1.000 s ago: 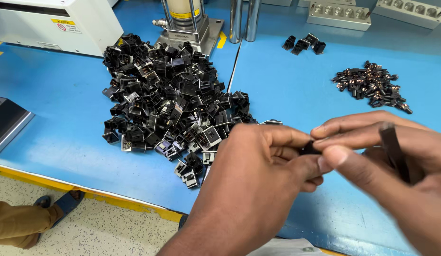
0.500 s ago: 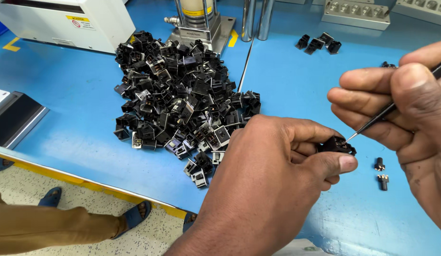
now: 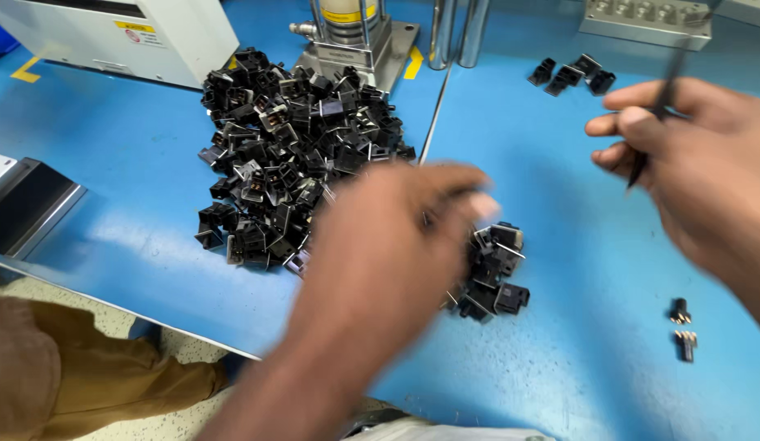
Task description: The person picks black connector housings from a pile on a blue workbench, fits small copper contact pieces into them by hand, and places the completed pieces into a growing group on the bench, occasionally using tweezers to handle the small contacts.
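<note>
Moved: left hand has swung from a raised pinch near R hand down over the pile's near edge, blurred w/ motion; R hand has lifted toward the bench's far right corner.
Left grip: fingers curled over the parts; blur hides whether they pinch a piece, cannot tell.
Right grip: right hand has thumb and fingers pressed together on a thin dark pick tool, tip angled down.
Parts: black plastic connector housings, boxy w/ metal clips showing, heaped mid-bench toward far edge of blue bench top; smaller clump just beside L fingertips.
Also on bench: three loose housings near far edge; two small pin pieces near right edge, well apart from pile.
Risk: judged, a fast L sweep could scatter the small clump toward the near edge; pick tip held close to L fingers could jab if hands close in quickly.
</note>
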A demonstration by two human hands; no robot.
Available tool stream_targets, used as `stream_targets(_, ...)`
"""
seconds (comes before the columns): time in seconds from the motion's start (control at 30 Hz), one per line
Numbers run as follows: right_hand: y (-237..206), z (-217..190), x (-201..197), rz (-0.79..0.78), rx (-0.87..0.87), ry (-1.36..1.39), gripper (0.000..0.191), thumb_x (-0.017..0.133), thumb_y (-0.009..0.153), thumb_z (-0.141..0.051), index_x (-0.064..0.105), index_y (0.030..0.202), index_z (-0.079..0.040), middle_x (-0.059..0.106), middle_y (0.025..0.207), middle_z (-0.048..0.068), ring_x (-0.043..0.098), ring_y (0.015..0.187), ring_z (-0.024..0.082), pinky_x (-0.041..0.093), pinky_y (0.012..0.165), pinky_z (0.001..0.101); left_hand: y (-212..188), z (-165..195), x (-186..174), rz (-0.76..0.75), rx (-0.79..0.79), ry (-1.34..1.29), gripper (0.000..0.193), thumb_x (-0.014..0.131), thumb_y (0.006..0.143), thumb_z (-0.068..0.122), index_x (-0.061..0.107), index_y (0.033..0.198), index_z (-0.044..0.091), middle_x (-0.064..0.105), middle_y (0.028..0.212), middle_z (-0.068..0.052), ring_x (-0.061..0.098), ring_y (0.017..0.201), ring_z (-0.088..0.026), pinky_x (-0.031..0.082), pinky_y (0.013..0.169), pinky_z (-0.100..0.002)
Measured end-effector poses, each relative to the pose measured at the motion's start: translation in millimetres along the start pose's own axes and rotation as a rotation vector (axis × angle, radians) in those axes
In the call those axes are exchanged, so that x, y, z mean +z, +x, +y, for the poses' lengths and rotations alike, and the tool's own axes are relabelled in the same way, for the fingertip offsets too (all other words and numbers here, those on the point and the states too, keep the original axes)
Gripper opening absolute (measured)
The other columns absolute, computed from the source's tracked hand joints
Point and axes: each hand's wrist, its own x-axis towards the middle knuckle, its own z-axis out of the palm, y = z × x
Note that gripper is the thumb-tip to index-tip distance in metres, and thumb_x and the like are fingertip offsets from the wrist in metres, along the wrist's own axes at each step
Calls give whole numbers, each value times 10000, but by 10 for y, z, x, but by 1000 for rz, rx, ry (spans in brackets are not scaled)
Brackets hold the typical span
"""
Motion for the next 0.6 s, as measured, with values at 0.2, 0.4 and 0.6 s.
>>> stream_targets(0.2,1234,429,338,12,-352,-828,365,811,937,-235,689,1210,-25,708,906,135,651,830,273,526,767,456,478,-391,-306,453,301,431,345,767,912,238,742,1244,149,672,1144,-154,681,1042,-345,540,917,-518)
stream_targets(0.4,1234,529,317,-9,-366,-819,378,838,936,-268,714,1217,-48,738,950,97,684,842,236,541,756,423,241,-283,-164,512,252,197,493,779,843,200,652,1309,101,588,1257,-168,683,984,-322,566,826,-486)
stream_targets(0.6,72,17,151,34,69,-406,330,832,879,-299,740,1113,-85,696,847,3,578,657,111,461,552,260,86,-49,278,2,8,-307,534,723,910,253,603,1427,197,783,1147,-70,748,889,-160,664,772,-335)
